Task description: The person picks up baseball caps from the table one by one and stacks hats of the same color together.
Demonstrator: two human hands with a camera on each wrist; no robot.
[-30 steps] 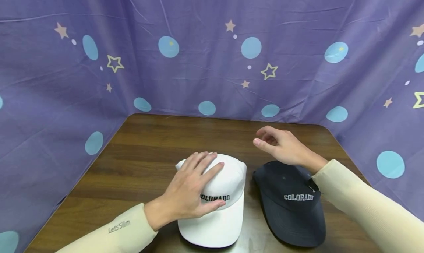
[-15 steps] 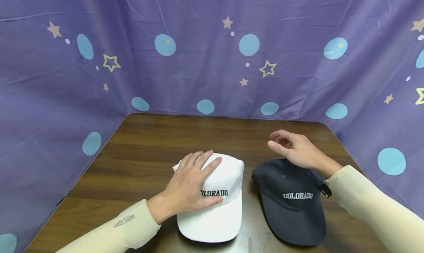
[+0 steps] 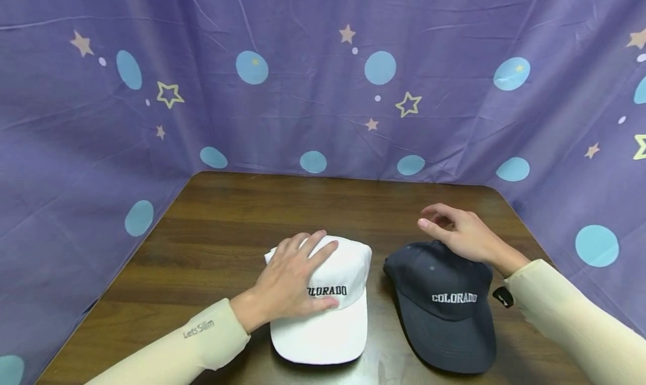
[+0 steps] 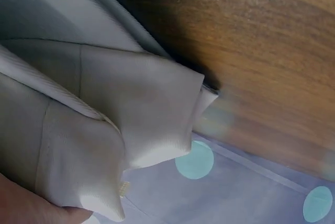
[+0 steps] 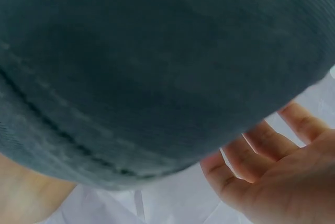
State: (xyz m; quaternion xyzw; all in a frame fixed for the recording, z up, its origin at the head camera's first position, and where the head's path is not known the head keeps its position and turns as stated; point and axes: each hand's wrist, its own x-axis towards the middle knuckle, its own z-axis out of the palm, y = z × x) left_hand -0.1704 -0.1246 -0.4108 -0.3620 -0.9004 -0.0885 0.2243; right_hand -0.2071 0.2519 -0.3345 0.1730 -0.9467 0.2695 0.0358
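Observation:
A white cap (image 3: 320, 337) with black COLORADO lettering lies with its brim toward me. My left hand (image 3: 282, 281) rests on its crown with spread fingers; part of the lettering is covered. In the left wrist view, the cap's folded pale fabric (image 4: 141, 98) fills the left side, with a bit of finger (image 4: 31, 205) at the lower corner. To the right sits a dark navy cap (image 3: 449, 334) with white COLORADO lettering. My right hand (image 3: 464, 233) is over its rear edge, fingers loosely bent and holding nothing. The right wrist view has the dark cloth (image 5: 157, 77) beside these fingers (image 5: 261, 140).
Both caps lie on a brown wooden table (image 3: 252, 205). A purple curtain (image 3: 313, 116) with stars and blue spots encloses the back and sides. A small black piece, perhaps a strap end (image 3: 503, 297), shows beside the right sleeve.
My right hand has shifted right and slightly nearer over the dark cap. The left hand stays on the white cap, with hardly any movement. The view has tilted a little.

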